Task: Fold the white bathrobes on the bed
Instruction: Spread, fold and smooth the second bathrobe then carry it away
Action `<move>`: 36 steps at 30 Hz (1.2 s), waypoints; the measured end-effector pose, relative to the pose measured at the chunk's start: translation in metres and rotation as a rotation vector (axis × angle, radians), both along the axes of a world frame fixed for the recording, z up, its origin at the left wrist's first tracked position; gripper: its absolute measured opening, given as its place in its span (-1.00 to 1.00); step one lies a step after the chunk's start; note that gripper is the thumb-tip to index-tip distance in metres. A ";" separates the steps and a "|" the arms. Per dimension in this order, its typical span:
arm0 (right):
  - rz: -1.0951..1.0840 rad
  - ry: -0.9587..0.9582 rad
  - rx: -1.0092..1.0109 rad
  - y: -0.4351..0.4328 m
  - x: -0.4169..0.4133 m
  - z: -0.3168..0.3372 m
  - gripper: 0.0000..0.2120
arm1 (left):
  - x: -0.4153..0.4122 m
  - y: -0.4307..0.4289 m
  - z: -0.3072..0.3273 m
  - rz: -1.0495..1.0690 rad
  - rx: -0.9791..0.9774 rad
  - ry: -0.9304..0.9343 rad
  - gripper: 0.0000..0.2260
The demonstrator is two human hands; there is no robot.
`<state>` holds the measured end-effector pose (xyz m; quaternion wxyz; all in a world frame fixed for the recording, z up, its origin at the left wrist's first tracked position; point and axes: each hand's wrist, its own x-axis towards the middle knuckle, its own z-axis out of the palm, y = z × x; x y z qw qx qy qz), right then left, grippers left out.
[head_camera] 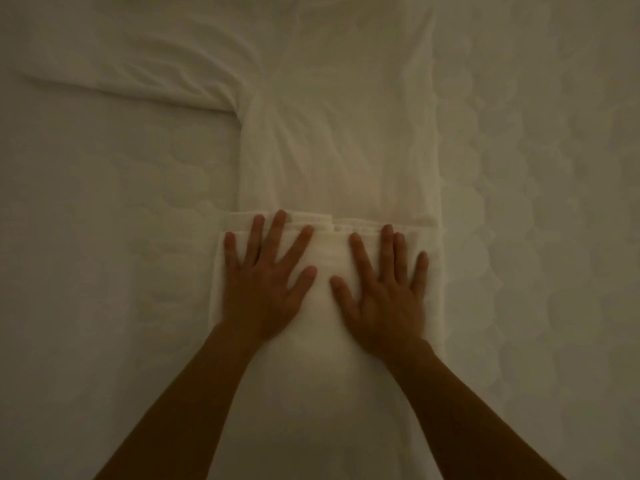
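A white bathrobe (pixel 339 143) lies flat on the bed, running from the middle of the view to the top. One sleeve (pixel 138 64) stretches out to the upper left. The robe's near part is folded over into a thick band (pixel 329 251) across the middle. My left hand (pixel 266 285) rests palm down on the left half of that band, fingers spread. On the right half lies my right hand (pixel 384 296), flat as well with its fingers apart. Neither hand grips the cloth. The light is dim.
The bed (pixel 554 237) is covered by a white quilted spread with a round stitched pattern, showing to the left and right of the robe. No other objects are in view.
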<state>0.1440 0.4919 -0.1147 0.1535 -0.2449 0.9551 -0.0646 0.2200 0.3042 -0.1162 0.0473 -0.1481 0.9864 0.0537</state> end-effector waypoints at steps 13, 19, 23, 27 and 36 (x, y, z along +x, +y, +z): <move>0.012 -0.029 0.103 -0.003 -0.008 -0.008 -0.26 | -0.008 -0.006 -0.001 -0.016 0.040 -0.041 -0.44; 0.005 -0.058 0.177 -0.010 -0.008 -0.002 -0.26 | -0.014 -0.015 -0.004 -0.059 0.103 -0.104 -0.46; -0.111 -0.015 0.104 -0.050 -0.023 0.010 -0.27 | -0.007 -0.033 0.003 -0.102 0.322 0.097 -0.43; -0.129 0.149 -0.119 -0.186 -0.081 0.010 -0.22 | -0.065 -0.150 0.009 0.695 0.925 0.583 -0.36; 0.269 0.146 -0.205 -0.515 -0.135 0.000 -0.06 | -0.170 -0.468 0.005 1.509 1.781 0.870 -0.39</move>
